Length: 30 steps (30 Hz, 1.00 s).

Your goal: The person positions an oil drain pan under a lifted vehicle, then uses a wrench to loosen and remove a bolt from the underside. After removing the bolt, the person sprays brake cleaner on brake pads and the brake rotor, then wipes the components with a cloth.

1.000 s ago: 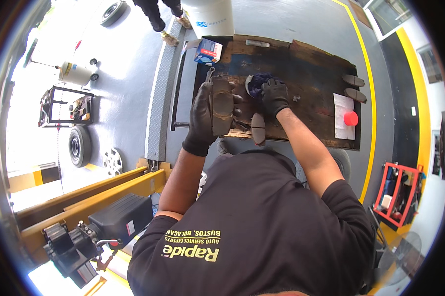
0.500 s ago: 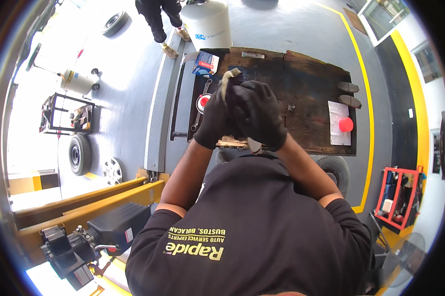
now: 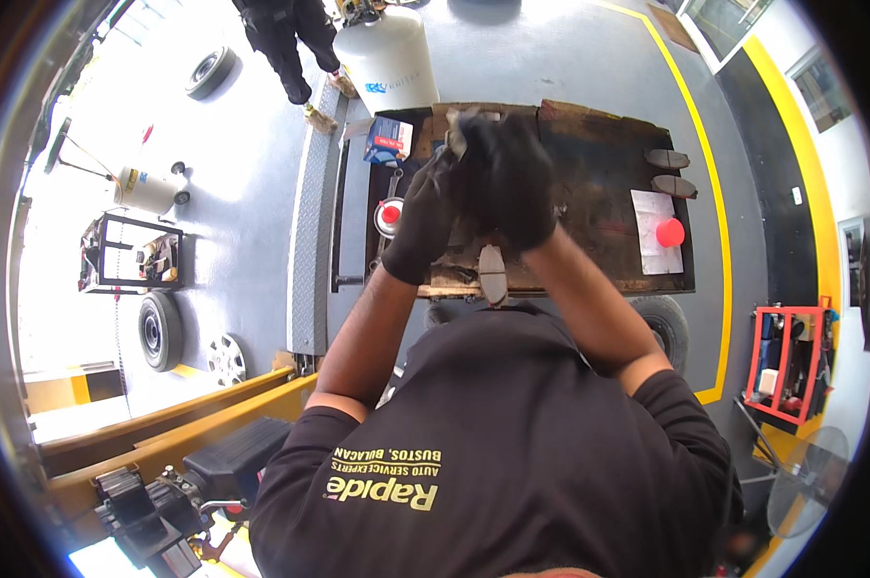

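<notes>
Both of my hands wear black gloves and work close together above the dark wooden bench top (image 3: 604,183). My left hand (image 3: 423,222) is closed on a pale, tan-grey strip (image 3: 457,135) that sticks up past the fingertips. My right hand (image 3: 517,183) is curled against it from the right, blurred by motion; what its fingers hold is hidden. Just nearer than my hands, a brake pad (image 3: 493,275) lies at the bench's front edge. Two more brake pads (image 3: 673,186) rest at the right end.
Left on the bench are a blue-and-white box (image 3: 389,141), a red-capped can (image 3: 390,216) and a wrench (image 3: 395,180). A red cap (image 3: 669,232) sits on white paper (image 3: 652,207) at right. Beyond stand a white tank (image 3: 387,63) and a person (image 3: 286,43).
My right hand has moved up and is now smeared by motion. More of the front brake pad shows. The strip has shifted and blurred, and the whole view has tilted slightly.
</notes>
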{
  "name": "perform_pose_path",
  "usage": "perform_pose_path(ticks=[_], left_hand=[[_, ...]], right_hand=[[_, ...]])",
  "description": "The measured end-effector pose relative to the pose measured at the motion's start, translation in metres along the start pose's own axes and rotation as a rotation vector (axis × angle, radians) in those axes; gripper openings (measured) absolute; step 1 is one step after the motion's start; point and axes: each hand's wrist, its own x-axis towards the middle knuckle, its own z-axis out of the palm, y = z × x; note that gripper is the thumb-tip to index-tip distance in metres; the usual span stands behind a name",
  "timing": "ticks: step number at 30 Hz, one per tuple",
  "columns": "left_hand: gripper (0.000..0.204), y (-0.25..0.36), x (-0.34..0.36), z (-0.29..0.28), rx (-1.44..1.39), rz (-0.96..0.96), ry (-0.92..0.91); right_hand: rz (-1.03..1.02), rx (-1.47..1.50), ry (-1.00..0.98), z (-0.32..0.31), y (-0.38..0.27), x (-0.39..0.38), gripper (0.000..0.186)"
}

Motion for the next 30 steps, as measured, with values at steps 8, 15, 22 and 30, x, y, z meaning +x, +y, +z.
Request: perform_pose_path(ticks=[8, 15, 22, 30], left_hand=[[0.038, 0.013, 0.002, 0.003, -0.706, -0.162, -0.001], [0.042, -0.013, 0.005, 0.006, -0.222, -0.027, 0.029], [0.044, 0.002, 0.020, 0.005, -1.196, -0.671, 0.129], [0.062, -0.037, 0.039, -0.005, -1.242, -0.594, 0.181]], right_hand=[[0.397, 0.632, -0.010, 0.000, 0.058, 0.059, 0.014], [-0.298, 0.125, -0.007, -0.016, 0.001, -0.002, 0.013], [-0.189, 0.012, -0.118, -0.022, -0.022, 0.001, 0.016], [-0.291, 0.195, -0.262, -0.034, 0.040, -0.027, 0.015]])
